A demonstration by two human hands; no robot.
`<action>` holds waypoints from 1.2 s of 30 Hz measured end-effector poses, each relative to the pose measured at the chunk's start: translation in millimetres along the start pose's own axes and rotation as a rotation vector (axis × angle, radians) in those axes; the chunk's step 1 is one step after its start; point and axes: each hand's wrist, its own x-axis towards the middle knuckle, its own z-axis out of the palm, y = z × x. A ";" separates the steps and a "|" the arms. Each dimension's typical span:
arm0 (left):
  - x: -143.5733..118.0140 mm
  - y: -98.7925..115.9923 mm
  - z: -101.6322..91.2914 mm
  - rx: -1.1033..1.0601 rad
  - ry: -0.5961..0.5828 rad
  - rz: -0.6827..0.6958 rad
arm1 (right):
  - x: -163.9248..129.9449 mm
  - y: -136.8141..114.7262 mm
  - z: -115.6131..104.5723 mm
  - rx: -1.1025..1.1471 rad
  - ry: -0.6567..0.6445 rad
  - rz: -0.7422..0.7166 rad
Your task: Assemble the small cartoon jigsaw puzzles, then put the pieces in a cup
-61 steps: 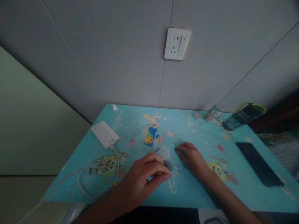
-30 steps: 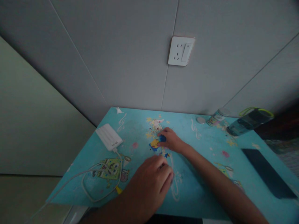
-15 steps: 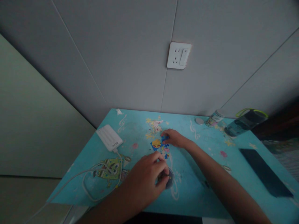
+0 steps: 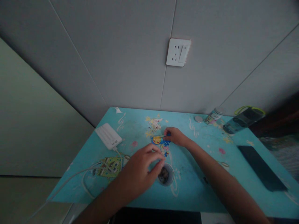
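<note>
Near the middle of the table, small jigsaw puzzle pieces [image 4: 157, 140] in blue and yellow lie partly joined. My right hand [image 4: 174, 137] is at their right edge, fingertips closed on a blue puzzle piece [image 4: 167, 137]. Closer to me, my left hand [image 4: 144, 163] hovers with thumb and index finger pinched together; whatever is between them is too small to make out. Just right of and below that pinch stands a small round cup [image 4: 171, 179] with dark little pieces inside.
On the blue patterned table [image 4: 196, 193], a white power bank [image 4: 108, 136] with a cable [image 4: 85, 169] lies left. A dark flat case [image 4: 261, 168] lies right. Behind are a lid [image 4: 198, 119], a jar [image 4: 213, 116] and a bottle [image 4: 243, 120], near the wall [image 4: 130, 62].
My left hand has lifted from over the cup and shifted slightly left, uncovering the cup's contents. My right hand has moved slightly right, still at the puzzle pieces.
</note>
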 end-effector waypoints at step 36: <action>82.5 -147.7 66.1 0.381 0.089 -0.047 | -39.6 -0.4 21.6 -0.048 0.137 -0.004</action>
